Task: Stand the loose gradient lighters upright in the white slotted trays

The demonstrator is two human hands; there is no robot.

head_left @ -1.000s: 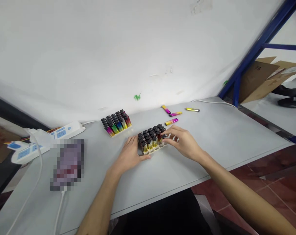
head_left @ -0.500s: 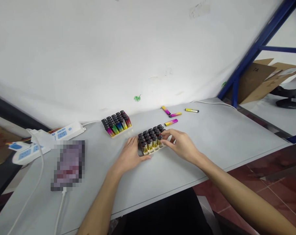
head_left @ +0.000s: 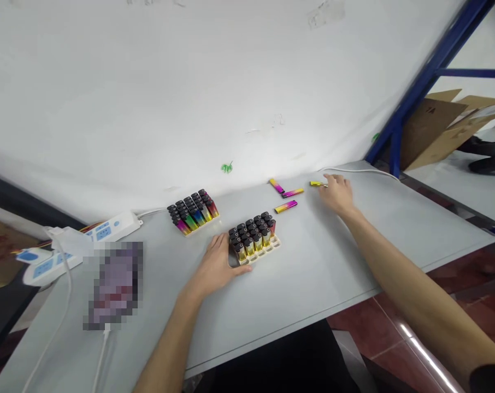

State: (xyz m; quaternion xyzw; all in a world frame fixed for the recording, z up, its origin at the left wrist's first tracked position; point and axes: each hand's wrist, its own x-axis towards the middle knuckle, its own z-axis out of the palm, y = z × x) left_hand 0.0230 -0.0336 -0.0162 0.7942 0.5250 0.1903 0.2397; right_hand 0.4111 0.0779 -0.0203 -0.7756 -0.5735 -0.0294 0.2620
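My left hand (head_left: 215,266) lies against the left side of a pale lighter tray (head_left: 275,242), its fingers along the side and its thumb at the front corner, steadying it. Several black-topped lighters (head_left: 258,240) stand upright in that tray, the front ones yellow; holes show along the front row and at the right. Out at the back right, my right hand (head_left: 338,192) has its fingers closed over one end of a yellow lighter (head_left: 316,184) lying on the table. The fingers hide that end. Left of it lie three loose yellow-and-purple lighters (head_left: 286,206).
A second tray of colourful lighters (head_left: 195,213) stands behind my left hand. On the left are a white power strip (head_left: 112,228), a blurred-out device (head_left: 115,286) and a white cable (head_left: 102,355). A wall backs the grey table (head_left: 313,273); a blue frame (head_left: 395,144) rises at the right.
My right hand has left the front tray and moved right and back to the yellow lighter. My left hand has stayed at the tray. The view has shifted slightly.
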